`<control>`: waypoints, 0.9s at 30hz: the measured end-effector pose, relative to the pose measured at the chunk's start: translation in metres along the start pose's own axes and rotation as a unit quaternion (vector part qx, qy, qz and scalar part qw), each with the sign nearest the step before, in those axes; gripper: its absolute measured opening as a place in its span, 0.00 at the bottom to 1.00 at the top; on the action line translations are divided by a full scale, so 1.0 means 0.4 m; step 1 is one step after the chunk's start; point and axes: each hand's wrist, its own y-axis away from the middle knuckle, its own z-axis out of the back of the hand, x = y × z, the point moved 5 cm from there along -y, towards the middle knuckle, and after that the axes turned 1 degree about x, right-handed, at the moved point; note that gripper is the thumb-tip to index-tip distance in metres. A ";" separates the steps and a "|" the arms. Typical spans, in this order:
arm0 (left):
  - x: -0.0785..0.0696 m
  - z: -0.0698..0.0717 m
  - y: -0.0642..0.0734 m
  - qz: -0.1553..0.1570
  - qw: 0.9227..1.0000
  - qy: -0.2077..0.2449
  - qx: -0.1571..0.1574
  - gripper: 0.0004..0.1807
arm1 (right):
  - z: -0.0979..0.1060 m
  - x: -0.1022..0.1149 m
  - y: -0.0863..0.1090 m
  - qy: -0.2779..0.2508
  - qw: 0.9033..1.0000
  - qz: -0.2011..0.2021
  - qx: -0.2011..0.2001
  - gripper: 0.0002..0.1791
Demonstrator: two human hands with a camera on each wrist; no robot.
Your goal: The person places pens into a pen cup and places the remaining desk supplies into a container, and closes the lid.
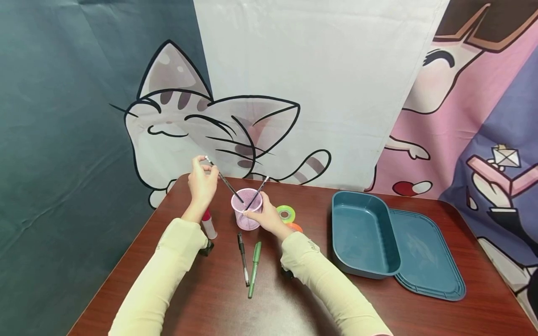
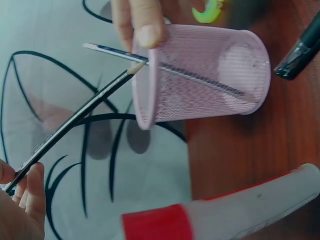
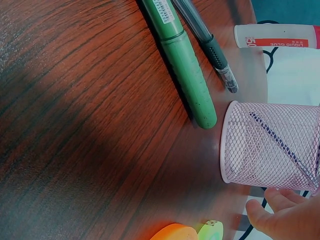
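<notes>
My left hand (image 1: 201,184) pinches a dark pencil (image 2: 75,119) near its upper end. The pencil slants down, its sharpened tip right at the mouth of a pink mesh pen cup (image 1: 248,221). Another pencil (image 2: 200,79), with a patterned barrel, leans inside the cup with its top sticking out past the rim. My right hand (image 1: 270,217) holds the cup at its right side, thumb at the rim. Just in front of the cup lie a black pen (image 1: 243,259) and a green marker (image 1: 254,270). A liquid glue bottle (image 1: 209,226) with a red cap is close below my left hand.
Beside my right wrist are a yellow-green tape roll (image 1: 286,214) and an orange roll (image 1: 295,227), partly covered by the arm. A blue-green plastic box (image 1: 363,233) stands to the right, its lid (image 1: 430,256) next to it. A printed cloth (image 1: 328,70) hangs behind the table.
</notes>
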 end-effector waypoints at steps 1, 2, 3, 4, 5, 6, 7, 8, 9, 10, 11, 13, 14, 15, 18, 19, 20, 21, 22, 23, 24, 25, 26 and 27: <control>0.003 -0.008 0.000 -0.002 1.000 -0.001 0.000 0.19 | 0.000 0.001 0.000 -0.001 1.000 0.000 0.000 0.39; 0.007 -0.015 0.001 -0.003 1.000 -0.003 0.000 0.19 | 0.000 0.000 0.000 0.000 1.000 -0.001 0.000 0.39; 0.010 -0.023 0.001 -0.004 1.000 -0.004 0.003 0.19 | 0.000 0.000 0.001 -0.001 1.000 -0.002 -0.001 0.39; 0.014 -0.030 0.002 -0.006 1.000 -0.008 0.005 0.20 | 0.000 -0.001 0.002 -0.001 1.000 -0.004 -0.001 0.40; 0.018 -0.037 0.004 -0.008 1.000 -0.010 0.008 0.20 | 0.001 -0.001 0.002 -0.002 1.000 -0.008 -0.001 0.40; 0.022 -0.043 0.006 -0.009 1.000 -0.014 0.011 0.20 | 0.001 -0.001 0.003 -0.001 1.000 -0.011 -0.001 0.40; 0.026 -0.050 0.008 -0.010 1.000 -0.017 0.014 0.20 | 0.001 -0.002 0.003 0.000 1.000 -0.014 -0.001 0.40; 0.030 -0.056 0.010 -0.012 1.000 -0.022 0.017 0.20 | 0.001 -0.002 0.004 0.000 1.000 -0.017 -0.001 0.40; 0.034 -0.062 0.012 -0.015 0.999 -0.024 0.019 0.20 | 0.002 -0.002 0.004 -0.001 1.000 -0.018 -0.001 0.40; 0.038 -0.068 0.014 -0.017 0.999 -0.030 0.022 0.20 | 0.002 -0.001 0.005 -0.002 1.000 -0.018 -0.001 0.40; 0.042 -0.073 0.017 -0.019 0.999 -0.032 0.026 0.20 | 0.003 -0.001 0.005 -0.002 1.000 -0.019 0.000 0.40; 0.050 -0.083 0.021 -0.022 0.998 -0.038 0.034 0.20 | 0.003 0.001 0.006 -0.003 1.000 -0.018 0.000 0.41; 0.053 -0.088 0.023 -0.024 0.998 -0.041 0.037 0.19 | 0.004 0.002 0.006 -0.005 1.000 -0.017 0.000 0.41; 0.056 -0.092 0.025 -0.025 0.998 -0.044 0.040 0.19 | 0.004 0.003 0.007 -0.005 1.000 -0.016 0.000 0.41; 0.063 -0.103 0.030 -0.027 0.997 -0.050 0.048 0.19 | 0.004 0.004 0.006 -0.004 1.000 -0.011 0.001 0.40; 0.064 -0.107 0.031 -0.027 0.997 -0.053 0.050 0.18 | 0.004 0.004 0.006 -0.003 1.000 -0.010 0.001 0.40; 0.066 -0.110 0.033 -0.028 0.997 -0.056 0.051 0.18 | 0.004 0.004 0.007 -0.003 1.000 -0.010 0.000 0.40; 0.067 -0.113 0.034 -0.028 0.996 -0.060 0.053 0.19 | 0.004 0.005 0.007 -0.003 1.000 -0.009 0.000 0.40; 0.068 -0.116 0.036 -0.029 0.996 -0.063 0.056 0.19 | 0.004 0.005 0.007 -0.003 1.000 -0.008 0.000 0.40; 0.068 -0.119 0.037 -0.030 0.996 -0.066 0.058 0.19 | 0.004 0.005 0.006 -0.002 1.000 -0.006 0.000 0.40; 0.070 -0.121 0.039 -0.030 0.995 -0.069 0.059 0.18 | 0.003 0.006 0.006 -0.003 1.000 -0.005 0.000 0.40; 0.071 -0.123 0.040 -0.030 0.995 -0.071 0.061 0.18 | 0.003 0.007 0.006 -0.003 1.000 -0.004 -0.001 0.40; 0.073 -0.125 0.042 -0.030 0.995 -0.072 0.064 0.18 | 0.003 0.007 0.006 -0.002 1.000 -0.003 -0.001 0.39; 0.074 -0.127 0.043 -0.030 0.995 -0.073 0.067 0.18 | 0.003 0.007 0.005 -0.001 1.000 -0.001 -0.002 0.39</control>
